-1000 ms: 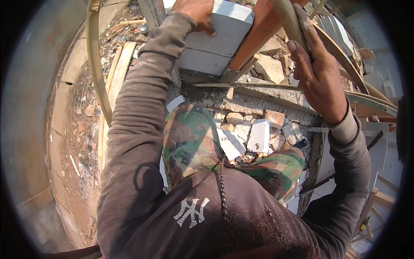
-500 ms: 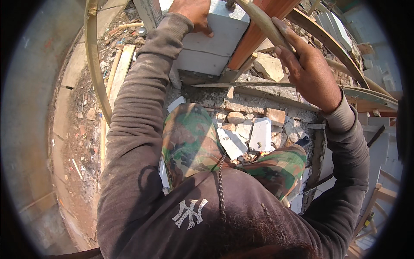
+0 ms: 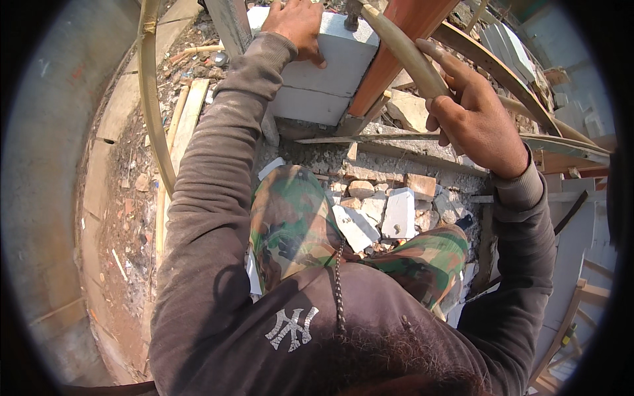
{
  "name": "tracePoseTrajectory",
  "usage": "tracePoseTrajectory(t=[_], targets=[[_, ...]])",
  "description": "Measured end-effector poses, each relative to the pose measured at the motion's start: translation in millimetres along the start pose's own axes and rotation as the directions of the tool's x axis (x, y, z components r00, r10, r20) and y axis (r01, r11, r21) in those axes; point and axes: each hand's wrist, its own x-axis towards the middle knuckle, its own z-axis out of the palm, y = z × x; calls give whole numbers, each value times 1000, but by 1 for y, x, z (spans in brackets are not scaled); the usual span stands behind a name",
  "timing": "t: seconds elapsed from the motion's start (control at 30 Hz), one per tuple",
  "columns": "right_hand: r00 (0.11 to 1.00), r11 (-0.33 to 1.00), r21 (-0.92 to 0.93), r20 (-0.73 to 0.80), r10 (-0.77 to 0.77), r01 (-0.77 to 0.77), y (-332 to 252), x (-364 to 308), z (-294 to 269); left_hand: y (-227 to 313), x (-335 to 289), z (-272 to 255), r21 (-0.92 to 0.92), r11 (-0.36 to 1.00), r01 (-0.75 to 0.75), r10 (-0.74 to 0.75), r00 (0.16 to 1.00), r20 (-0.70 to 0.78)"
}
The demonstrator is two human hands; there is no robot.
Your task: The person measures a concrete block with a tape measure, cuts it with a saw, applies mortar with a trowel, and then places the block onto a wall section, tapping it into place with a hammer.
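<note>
My left hand lies over the top edge of a white block, fingers on its upper face and thumb bent against the near face. This block sits on another white block of the same kind. In my right hand is a hammer, its pale, smooth handle running up and left. The dark hammer head is at the block's top face, close to its right end. A reddish-brown wooden post stands right beside the blocks.
A grey upright post rises left of the blocks. Broken bricks and white block pieces lie between my legs. A thin wooden strip crosses below the blocks. Bent-looking wooden poles stand at left, with rubble-strewn ground beyond.
My right hand has moved slightly down, and the hammer head now shows lower, at the block's top. My left hand stays on the block. The whole view has shifted a little.
</note>
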Motion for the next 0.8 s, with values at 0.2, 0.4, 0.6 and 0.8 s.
tracePoseTrajectory(t=[0.2, 0.4, 0.6, 0.8], targets=[[852, 865, -352, -256, -456, 357, 5, 3, 11, -3, -1, 11, 102, 995, -12, 24, 993, -116], [974, 842, -516, -58, -218, 158, 11, 2, 19, -6, 3, 16, 75, 997, 14, -6, 994, -111], [936, 758, -625, -122, -330, 185, 23, 3, 27, -5, 3, 13, 49, 999, 11, -8, 997, -71], [968, 975, -203, -215, -133, 89, 12, 3, 19, -3, 2, 10, 7, 1000, 1, -1, 998, -64]])
